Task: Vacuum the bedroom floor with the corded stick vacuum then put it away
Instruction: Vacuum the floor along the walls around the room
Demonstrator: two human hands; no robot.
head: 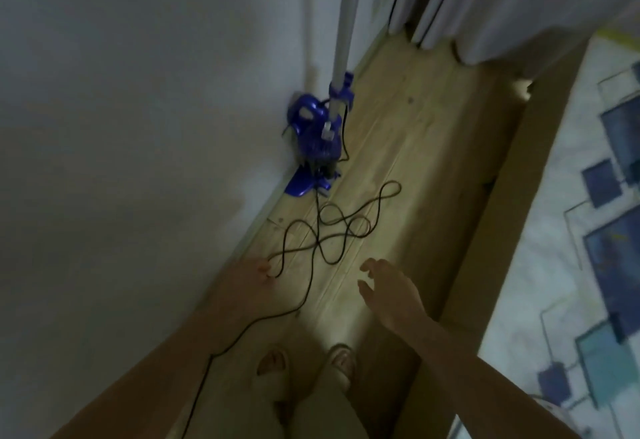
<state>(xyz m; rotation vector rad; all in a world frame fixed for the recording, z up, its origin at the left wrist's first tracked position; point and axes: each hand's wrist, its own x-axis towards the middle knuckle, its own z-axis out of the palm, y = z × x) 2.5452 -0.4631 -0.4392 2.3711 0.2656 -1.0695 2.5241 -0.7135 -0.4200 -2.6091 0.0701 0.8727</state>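
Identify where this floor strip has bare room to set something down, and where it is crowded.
Free: the boards between the cord loops and the bed frame, running up to the curtains. Crowded: the wall side, where the blue vacuum stands, the cord sprawls toward the left hand, and the feet stand below. The right hand hovers open.

Bare forearms, pale trousers (322,414), and beige open-toed slippers (341,364) on both feet.

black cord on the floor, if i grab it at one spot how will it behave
The black cord looks thin and limp, lying in loose crossed loops, so it will likely sag and trail. One end runs to the vacuum, so a hard pull might tug it.
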